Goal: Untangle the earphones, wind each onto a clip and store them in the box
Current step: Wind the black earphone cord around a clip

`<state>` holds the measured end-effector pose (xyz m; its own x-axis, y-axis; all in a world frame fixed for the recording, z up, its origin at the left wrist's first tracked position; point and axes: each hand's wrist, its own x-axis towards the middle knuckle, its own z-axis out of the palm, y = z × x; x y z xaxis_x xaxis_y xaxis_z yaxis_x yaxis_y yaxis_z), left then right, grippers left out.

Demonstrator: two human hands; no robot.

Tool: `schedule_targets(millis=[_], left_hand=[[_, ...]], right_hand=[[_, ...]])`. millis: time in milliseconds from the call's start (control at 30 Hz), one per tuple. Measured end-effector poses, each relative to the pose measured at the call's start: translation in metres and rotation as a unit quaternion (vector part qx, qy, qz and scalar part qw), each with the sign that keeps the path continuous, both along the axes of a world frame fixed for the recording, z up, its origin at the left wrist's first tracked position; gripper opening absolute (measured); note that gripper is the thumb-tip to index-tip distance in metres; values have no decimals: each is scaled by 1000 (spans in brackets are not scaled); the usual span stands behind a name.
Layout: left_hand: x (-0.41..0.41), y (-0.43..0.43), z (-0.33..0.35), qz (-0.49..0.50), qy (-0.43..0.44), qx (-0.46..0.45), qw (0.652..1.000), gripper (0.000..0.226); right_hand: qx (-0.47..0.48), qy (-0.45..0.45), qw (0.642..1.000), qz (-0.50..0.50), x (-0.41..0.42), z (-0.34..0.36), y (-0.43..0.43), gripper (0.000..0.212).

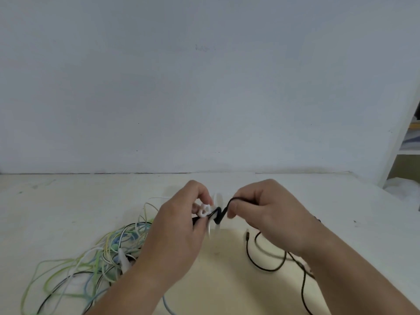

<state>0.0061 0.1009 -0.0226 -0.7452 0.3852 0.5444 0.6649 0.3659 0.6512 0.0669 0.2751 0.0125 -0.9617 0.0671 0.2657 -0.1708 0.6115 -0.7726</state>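
The white clip [205,210] is held above the table [68,201], pinched between the thumb and curled fingers of the left hand [179,226]. A black cable [221,213] loops around the clip's right side. Just right of the clip, the right hand [268,210] pinches this cable between thumb and forefinger. The rest of the cable trails onto the table below and right of the clip, passing under the right wrist. Left of and below the clip lies a tangle [109,251] of green, white, blue and black cables. Far right of the clip stands a white shelf [400,137].
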Motion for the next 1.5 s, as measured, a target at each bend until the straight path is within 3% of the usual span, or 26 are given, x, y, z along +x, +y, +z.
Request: schedule_targets(millis=[100, 267, 733, 967, 1167, 1333, 1500], left_hand=[[0, -3, 1, -30, -25, 2, 999, 28], [-2, -5, 1, -78, -59, 14, 995, 32], [-2, -4, 5, -166, -132, 71, 975, 43], [-5, -1, 3, -206, -166, 147, 953, 35], [-6, 0, 3, -200, -186, 187, 944, 41], [-5, 1, 4, -188, -178, 176, 950, 44], [-5, 0, 5, -123, -146, 187, 964, 55]], right_hand=[[4, 51, 997, -54, -3, -2, 5, 18], [-25, 47, 996, -74, -7, -5, 6, 14], [-44, 9, 997, -62, -12, -10, 5, 21], [-8, -74, 997, -19, -10, -10, 2, 38], [-58, -42, 997, -36, -13, -13, 4, 35], [-29, -107, 992, 60, -11, -15, -1, 33], [-11, -127, 988, 87, -6, -13, 1, 32]])
